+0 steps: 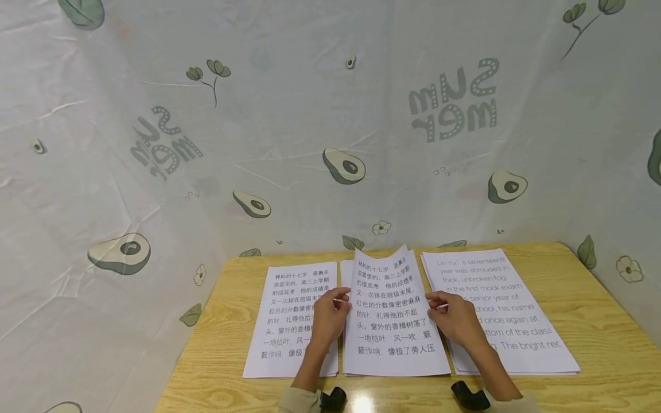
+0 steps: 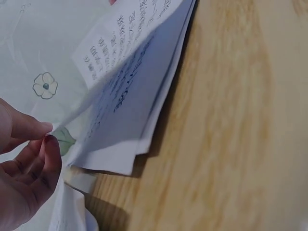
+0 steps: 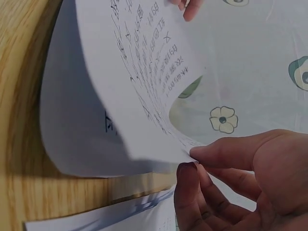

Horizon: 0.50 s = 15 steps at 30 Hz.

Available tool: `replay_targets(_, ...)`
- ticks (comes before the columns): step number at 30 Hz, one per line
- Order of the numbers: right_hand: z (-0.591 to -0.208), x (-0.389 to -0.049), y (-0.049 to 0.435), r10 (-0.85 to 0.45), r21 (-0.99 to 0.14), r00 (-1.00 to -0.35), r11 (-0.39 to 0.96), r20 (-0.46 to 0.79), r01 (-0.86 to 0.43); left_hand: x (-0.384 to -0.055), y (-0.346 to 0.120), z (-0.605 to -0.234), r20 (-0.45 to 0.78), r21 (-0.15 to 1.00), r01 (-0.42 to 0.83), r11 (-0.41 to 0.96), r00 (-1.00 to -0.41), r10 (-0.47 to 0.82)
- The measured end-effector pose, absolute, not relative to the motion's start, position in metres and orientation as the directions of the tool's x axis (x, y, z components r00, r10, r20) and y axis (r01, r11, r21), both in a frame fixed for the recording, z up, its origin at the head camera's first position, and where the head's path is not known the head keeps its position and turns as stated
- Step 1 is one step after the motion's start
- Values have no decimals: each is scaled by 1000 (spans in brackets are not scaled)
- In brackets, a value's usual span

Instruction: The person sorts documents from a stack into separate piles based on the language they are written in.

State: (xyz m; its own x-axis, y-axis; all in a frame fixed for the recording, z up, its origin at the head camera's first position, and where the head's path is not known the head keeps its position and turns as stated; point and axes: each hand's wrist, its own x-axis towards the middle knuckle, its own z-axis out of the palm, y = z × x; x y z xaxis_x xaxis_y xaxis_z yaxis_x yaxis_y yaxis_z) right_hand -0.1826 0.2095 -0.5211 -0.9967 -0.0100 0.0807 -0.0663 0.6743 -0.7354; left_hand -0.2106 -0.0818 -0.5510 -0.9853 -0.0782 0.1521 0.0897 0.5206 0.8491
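A printed paper sheet (image 1: 388,312) with Chinese text is lifted and curved over the middle stack. My left hand (image 1: 329,319) pinches its left edge between thumb and fingers, and my right hand (image 1: 455,319) pinches the opposite edge. In the left wrist view the raised sheet (image 2: 108,62) bends away from printed paper (image 2: 120,130) lying beneath it. The right wrist view shows thumb (image 3: 231,151) and forefinger meeting at the sheet's edge (image 3: 159,149). At the top the sheet's corners curl upward.
On the left lies another stack of Chinese text (image 1: 289,281), partly behind my left hand. A stack with English text (image 1: 521,321) lies to the right, partly covered by my right hand. The wooden table (image 1: 206,355) meets a pale curtain (image 1: 289,126) printed with avocados.
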Motion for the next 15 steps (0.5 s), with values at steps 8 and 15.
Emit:
replay_targets(8, -515, -183, 208, -14, -748, -996, 659, 92, -79, -208, -84, -547, 153, 864, 94, 494, -985, -81)
replay_targets(15, -515, -181, 206, -14, -768, -997, 637, 76, -67, -206, -88, -546, 135, 873, 76, 481, -987, -91)
